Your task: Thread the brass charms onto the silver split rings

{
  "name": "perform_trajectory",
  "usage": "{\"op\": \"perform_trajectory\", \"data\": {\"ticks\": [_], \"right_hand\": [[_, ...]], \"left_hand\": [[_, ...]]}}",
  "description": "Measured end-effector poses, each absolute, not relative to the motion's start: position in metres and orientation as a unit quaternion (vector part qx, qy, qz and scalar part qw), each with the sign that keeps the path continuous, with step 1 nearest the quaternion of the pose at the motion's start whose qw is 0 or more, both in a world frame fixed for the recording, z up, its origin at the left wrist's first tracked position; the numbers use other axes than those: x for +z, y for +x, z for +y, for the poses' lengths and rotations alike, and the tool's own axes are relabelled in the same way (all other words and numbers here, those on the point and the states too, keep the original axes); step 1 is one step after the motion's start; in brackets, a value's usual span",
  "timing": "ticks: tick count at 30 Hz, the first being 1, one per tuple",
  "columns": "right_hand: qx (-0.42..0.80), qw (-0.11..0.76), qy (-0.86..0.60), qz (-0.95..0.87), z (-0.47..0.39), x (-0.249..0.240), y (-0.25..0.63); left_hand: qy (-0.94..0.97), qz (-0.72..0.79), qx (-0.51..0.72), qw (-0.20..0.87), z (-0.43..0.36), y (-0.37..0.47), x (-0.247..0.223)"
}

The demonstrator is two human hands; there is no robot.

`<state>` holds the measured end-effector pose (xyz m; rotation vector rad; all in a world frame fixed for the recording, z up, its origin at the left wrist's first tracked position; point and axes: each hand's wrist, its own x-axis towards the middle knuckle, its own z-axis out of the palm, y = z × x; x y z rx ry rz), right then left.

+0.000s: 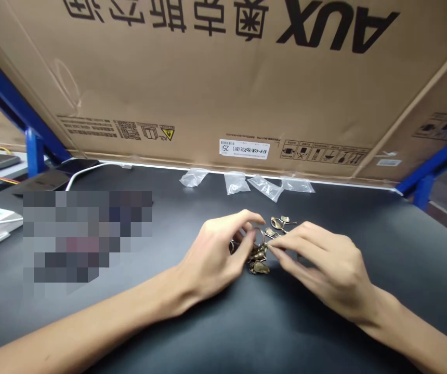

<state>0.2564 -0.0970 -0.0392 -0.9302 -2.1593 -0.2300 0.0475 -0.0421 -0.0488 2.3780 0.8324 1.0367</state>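
At the middle of the black table, my left hand (223,249) is closed, its thumb and fingers on a thin metal ring (263,236). My right hand (325,265) pinches at the right edge of this ring with thumb and forefinger. Under the fingers sits a cluster of bronze-coloured metal charms (260,267), partly hidden by my left hand. Just beyond, between the hands, lie more small bronze-coloured charms (277,223), some with thin stems. Their exact shapes are too small to make out.
Several clear plastic bags (237,183) lie along the back of the black table (223,332). Behind them stands a large cardboard box (208,83) between blue metal posts (34,150). A white cable (87,170) and a blurred-out patch (79,234) are at left.
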Motion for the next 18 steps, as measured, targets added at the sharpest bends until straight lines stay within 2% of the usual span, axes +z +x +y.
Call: {"op": "perform_trajectory", "data": {"ticks": [3,9,12,15,18], "right_hand": [[-0.105,0.387,-0.367,-0.839,-0.0962,-0.0376,0.2573],[-0.109,0.368,-0.351,-0.854,-0.0942,-0.0384,0.2578],[-0.118,0.364,-0.360,-0.851,-0.0947,-0.0380,0.2590],[-0.121,0.349,-0.355,-0.858,-0.0951,-0.0361,0.2608],[-0.137,0.334,-0.337,-0.870,-0.0942,-0.0356,0.2619]], "left_hand": [[0.884,0.260,0.360,0.147,-0.0392,0.0464,-0.0487],[0.866,0.308,0.360,0.161,-0.0374,0.0478,-0.0467],[0.890,0.249,0.368,0.107,-0.0372,0.0466,-0.0494],[0.887,0.258,0.378,0.056,-0.0377,0.0451,-0.0507],[0.863,0.309,0.389,0.091,-0.0399,0.0455,-0.0479]]}}
